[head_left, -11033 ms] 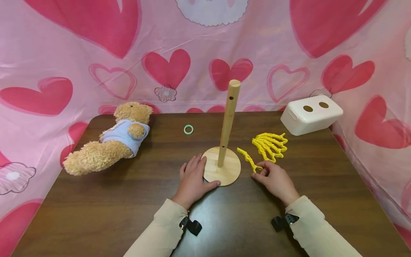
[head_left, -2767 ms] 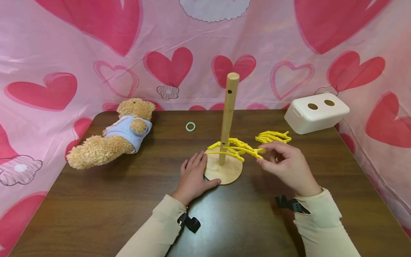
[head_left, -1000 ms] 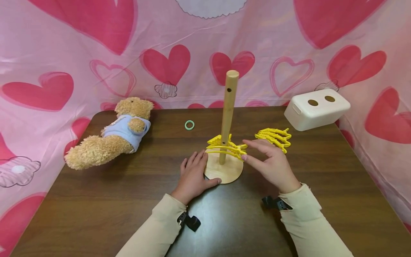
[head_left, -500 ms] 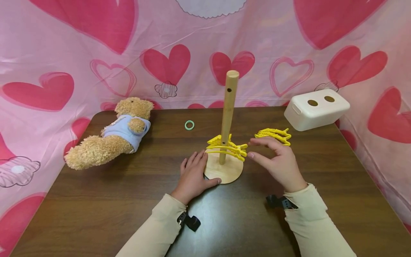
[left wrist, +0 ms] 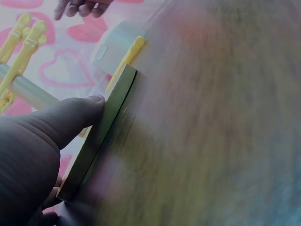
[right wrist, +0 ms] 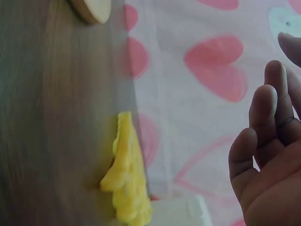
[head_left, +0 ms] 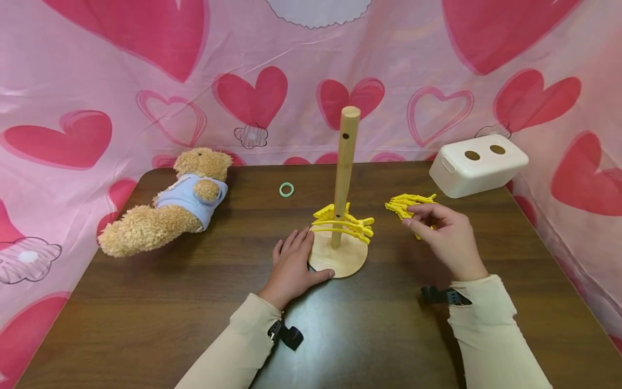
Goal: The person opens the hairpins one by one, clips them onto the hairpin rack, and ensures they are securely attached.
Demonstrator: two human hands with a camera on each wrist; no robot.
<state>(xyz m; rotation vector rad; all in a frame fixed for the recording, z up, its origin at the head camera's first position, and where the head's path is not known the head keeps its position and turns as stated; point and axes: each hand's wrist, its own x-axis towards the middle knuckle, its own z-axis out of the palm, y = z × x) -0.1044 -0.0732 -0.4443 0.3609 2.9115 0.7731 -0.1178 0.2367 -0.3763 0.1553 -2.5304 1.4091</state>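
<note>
Yellow toothed hair clips (head_left: 357, 229) are on the lower part of an upright wooden post (head_left: 344, 173), their handle ends sticking out to the right. The post rises from a round wooden base (head_left: 338, 259). My left hand (head_left: 291, 270) rests against the base's left and front edge, fingers spread and straight; in the left wrist view the thumb (left wrist: 75, 115) presses its rim. My right hand (head_left: 449, 235) hovers above the table, fingers bent and apart with nothing held, beside a pile of yellow clips (head_left: 399, 205) that it partly hides.
A teddy bear (head_left: 187, 202) in a blue shirt lies at the left. A mint-green ring (head_left: 286, 189) lies behind the post. A white box (head_left: 478, 167) with two round holes stands at the back right. A pink heart-patterned cloth (head_left: 301, 54) hangs behind the brown table (head_left: 194, 302).
My right hand has let go of the clip on the post and moved right to the pile. Earlier the post had no clips on it. My left hand has stayed at the base.
</note>
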